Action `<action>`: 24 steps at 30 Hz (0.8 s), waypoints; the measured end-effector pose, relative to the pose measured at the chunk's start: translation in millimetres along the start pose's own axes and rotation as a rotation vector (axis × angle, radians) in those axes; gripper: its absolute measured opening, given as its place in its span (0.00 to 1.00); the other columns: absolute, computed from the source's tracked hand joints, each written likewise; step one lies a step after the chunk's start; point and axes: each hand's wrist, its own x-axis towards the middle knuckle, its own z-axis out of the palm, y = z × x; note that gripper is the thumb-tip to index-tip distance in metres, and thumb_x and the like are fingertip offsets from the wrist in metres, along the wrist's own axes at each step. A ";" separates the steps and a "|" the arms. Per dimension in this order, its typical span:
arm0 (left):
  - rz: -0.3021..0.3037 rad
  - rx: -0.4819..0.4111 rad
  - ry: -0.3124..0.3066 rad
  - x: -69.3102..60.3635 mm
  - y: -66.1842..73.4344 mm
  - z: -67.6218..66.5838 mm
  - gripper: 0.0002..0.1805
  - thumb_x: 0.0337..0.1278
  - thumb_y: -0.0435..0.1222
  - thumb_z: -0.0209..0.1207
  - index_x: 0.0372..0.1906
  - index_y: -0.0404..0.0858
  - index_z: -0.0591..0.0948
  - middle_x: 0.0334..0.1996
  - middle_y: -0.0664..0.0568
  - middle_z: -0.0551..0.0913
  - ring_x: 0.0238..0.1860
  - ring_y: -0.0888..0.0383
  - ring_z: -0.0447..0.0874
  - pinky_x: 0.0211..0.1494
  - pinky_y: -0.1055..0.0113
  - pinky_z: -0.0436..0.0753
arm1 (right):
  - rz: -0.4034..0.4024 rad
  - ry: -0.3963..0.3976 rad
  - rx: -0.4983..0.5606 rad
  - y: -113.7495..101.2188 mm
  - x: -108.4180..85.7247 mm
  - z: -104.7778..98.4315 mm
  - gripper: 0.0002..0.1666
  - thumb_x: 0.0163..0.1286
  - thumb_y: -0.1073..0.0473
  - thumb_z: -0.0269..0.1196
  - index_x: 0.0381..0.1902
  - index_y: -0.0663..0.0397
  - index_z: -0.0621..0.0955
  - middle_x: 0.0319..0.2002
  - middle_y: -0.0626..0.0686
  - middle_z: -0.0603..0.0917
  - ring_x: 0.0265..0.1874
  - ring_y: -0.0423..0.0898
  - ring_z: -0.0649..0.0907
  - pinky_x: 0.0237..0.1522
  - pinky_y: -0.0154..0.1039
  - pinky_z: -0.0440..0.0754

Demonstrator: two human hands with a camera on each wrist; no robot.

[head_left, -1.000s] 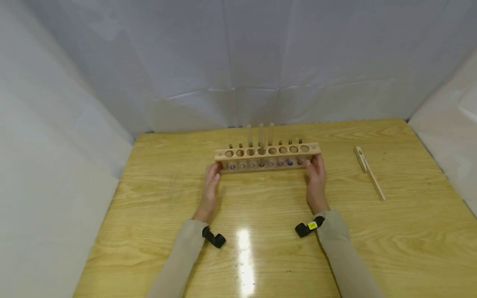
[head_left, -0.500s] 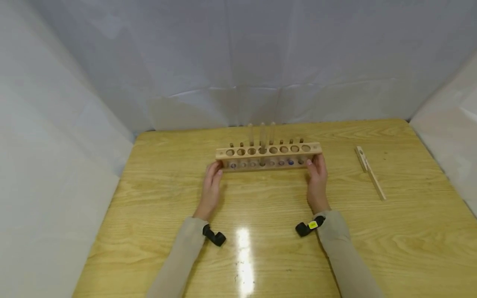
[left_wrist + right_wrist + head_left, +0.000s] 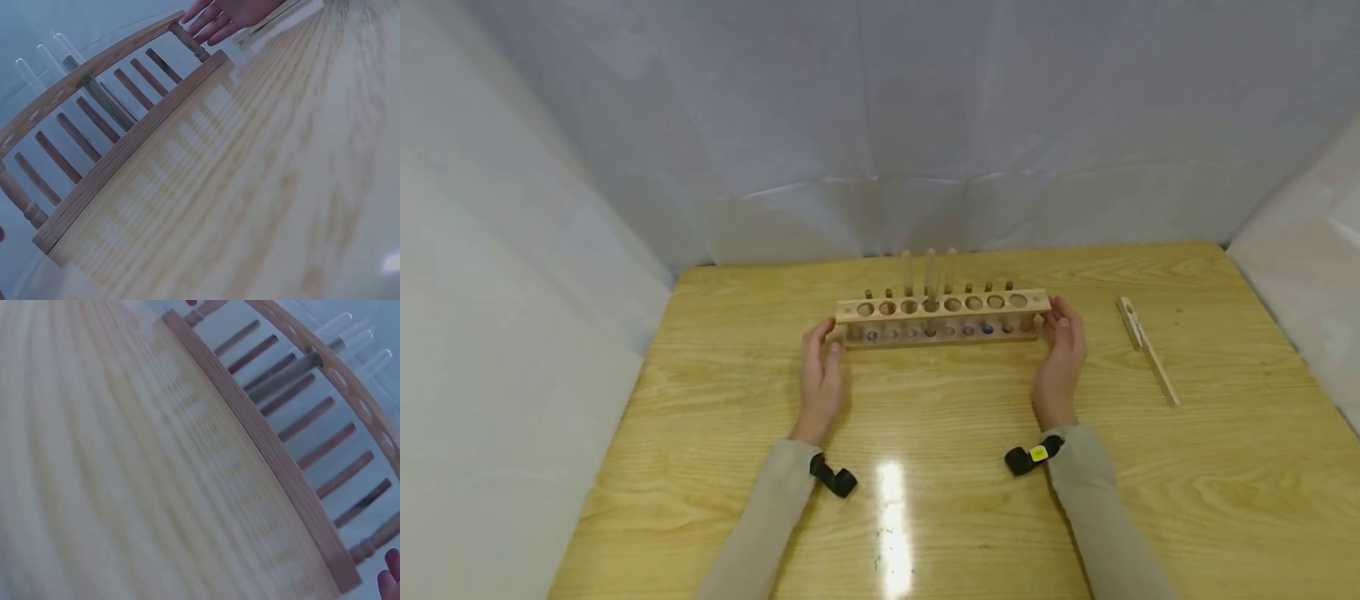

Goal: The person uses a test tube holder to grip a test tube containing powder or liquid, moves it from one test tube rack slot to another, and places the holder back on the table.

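Note:
A wooden test tube rack stands upright on the table, with a row of round holes and a row of pegs behind. Several clear glass tubes rise bottom-up at its back. A dark grey cylinder passes through one middle hole; its kind is unclear. Beside the rack's left end is my left hand, fingers relaxed; whether its fingertips touch the wood I cannot tell. My right hand is just off the right end, holding nothing. In the left wrist view, the right hand shows loosely spread fingers.
A wooden test tube clamp lies on the table to the right of the rack. White sheeting hangs behind the table and along both sides. Cameras are strapped to both wrists.
My right hand has let go of the rack's right end and moved outward to the right. The left hand's grip has loosened and it has shifted slightly left. The rack stays in place.

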 end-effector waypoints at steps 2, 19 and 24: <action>0.044 0.059 0.021 -0.6 -3.0 -0.5 0.22 0.71 0.27 0.46 0.67 0.27 0.69 0.64 0.36 0.70 0.66 0.42 0.67 0.70 0.47 0.65 | -0.015 0.022 -0.063 -4.3 4.9 -5.1 0.22 0.82 0.57 0.45 0.64 0.64 0.73 0.62 0.61 0.75 0.59 0.53 0.74 0.66 0.50 0.66; 0.452 0.440 0.020 17.4 20.4 3.5 0.25 0.58 0.30 0.55 0.61 0.27 0.74 0.61 0.35 0.74 0.66 0.39 0.69 0.71 0.46 0.64 | -0.074 0.173 -0.689 -36.0 37.2 -64.7 0.19 0.74 0.62 0.51 0.59 0.61 0.77 0.53 0.59 0.77 0.49 0.47 0.74 0.45 0.37 0.69; 0.520 0.630 -0.047 19.5 30.5 0.0 0.29 0.57 0.34 0.56 0.63 0.26 0.73 0.63 0.32 0.73 0.69 0.36 0.64 0.75 0.46 0.57 | -0.030 0.171 -0.795 -40.4 43.8 -79.0 0.23 0.72 0.61 0.52 0.61 0.65 0.75 0.57 0.65 0.76 0.56 0.56 0.72 0.56 0.48 0.67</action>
